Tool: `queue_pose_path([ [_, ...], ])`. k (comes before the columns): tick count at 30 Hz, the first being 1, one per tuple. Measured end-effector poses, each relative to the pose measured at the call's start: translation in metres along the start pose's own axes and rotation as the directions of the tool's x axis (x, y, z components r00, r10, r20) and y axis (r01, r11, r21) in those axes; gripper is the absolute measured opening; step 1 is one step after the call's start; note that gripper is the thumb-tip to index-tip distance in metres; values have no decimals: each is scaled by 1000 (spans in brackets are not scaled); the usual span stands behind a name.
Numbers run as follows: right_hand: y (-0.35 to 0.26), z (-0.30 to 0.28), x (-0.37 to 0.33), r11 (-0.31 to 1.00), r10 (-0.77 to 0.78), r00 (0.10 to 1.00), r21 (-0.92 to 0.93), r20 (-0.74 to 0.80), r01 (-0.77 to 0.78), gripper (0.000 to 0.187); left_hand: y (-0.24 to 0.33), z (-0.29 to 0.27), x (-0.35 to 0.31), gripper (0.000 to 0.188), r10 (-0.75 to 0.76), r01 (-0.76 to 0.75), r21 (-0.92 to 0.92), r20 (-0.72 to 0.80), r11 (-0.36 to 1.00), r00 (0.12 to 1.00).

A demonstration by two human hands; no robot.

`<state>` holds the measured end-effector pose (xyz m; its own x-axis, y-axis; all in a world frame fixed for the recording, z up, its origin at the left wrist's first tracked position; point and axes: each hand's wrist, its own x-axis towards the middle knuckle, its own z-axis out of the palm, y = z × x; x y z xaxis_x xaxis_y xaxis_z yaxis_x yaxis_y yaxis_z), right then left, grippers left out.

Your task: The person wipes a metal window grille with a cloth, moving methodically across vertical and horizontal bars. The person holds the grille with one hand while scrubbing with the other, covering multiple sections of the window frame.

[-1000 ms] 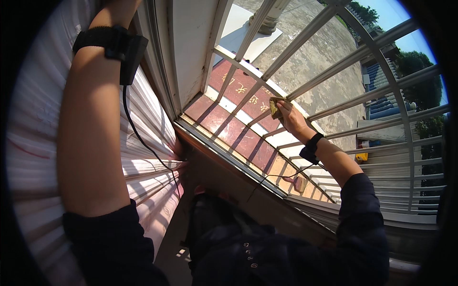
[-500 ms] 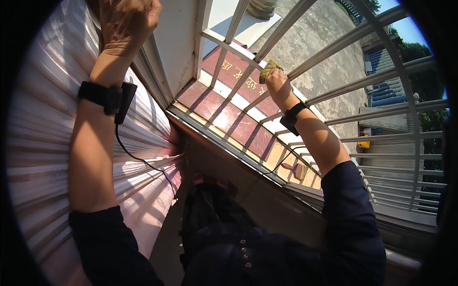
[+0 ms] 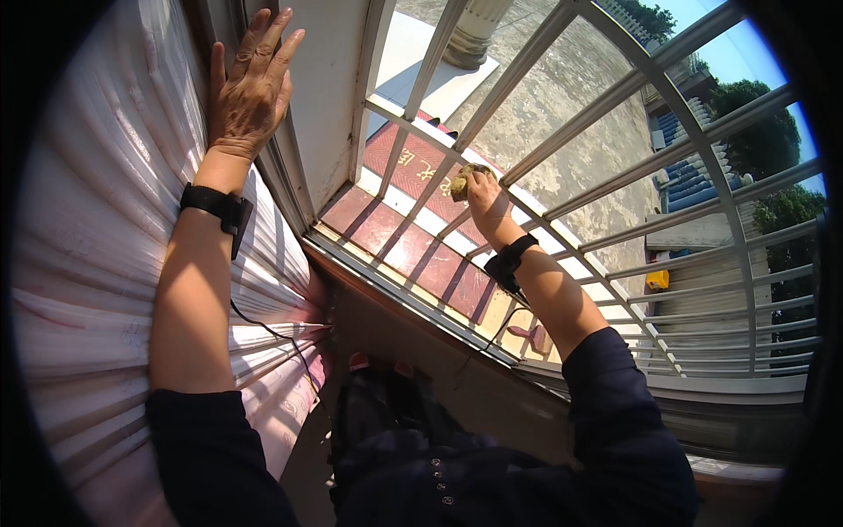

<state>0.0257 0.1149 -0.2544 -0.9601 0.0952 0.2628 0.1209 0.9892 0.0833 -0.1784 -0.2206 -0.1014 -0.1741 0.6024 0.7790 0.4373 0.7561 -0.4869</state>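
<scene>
My right hand [image 3: 492, 206] reaches through the open window and grips a crumpled yellow-green cloth [image 3: 465, 182]. The cloth is against the crossbar of the white metal window bars [image 3: 428, 133]. At the upper left, my left hand [image 3: 248, 107] is raised with its fingers spread and stretched out. Its palm faces away, at the edge of the window frame [image 3: 296, 189] beside the curtain; whether it presses on the frame I cannot tell. Each wrist wears a black strap with a small device.
A pale pink pleated curtain [image 3: 105, 228] hangs at my left. Below the bars runs a reddish sill [image 3: 382, 230], with a small dark red object [image 3: 529, 339] on its right part. Outside lie a red mat [image 3: 386, 149], a column base [image 3: 465, 48] and a concrete yard [image 3: 562, 114].
My right hand with the cloth has shifted left and down in the picture, still at the crossbar. My left hand's fingers, partly out of view before, now show spread. The whole view has shifted slightly.
</scene>
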Motion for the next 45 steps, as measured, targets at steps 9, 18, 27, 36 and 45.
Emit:
queue_pose_path([
  [9,20,-28,82,452,597,671,876,-439,170,22,13,13,-4,46,-208,193,-215,-45,957,977],
  [18,9,41,63,723,543,818,601,-188,-341,43,18,14,-5,40,-210,190,-190,-89,963,974],
  [27,25,2,79,660,483,875,637,46,-398,31,14,12,-1,48,-208,186,-184,-110,965,972],
  [36,47,-162,133,762,404,758,647,-512,30,31,13,8,-4,43,-196,181,-190,-61,965,979],
  [45,64,-129,142,743,396,711,658,-581,124,38,14,16,-5,46,-222,179,-246,-157,953,962],
])
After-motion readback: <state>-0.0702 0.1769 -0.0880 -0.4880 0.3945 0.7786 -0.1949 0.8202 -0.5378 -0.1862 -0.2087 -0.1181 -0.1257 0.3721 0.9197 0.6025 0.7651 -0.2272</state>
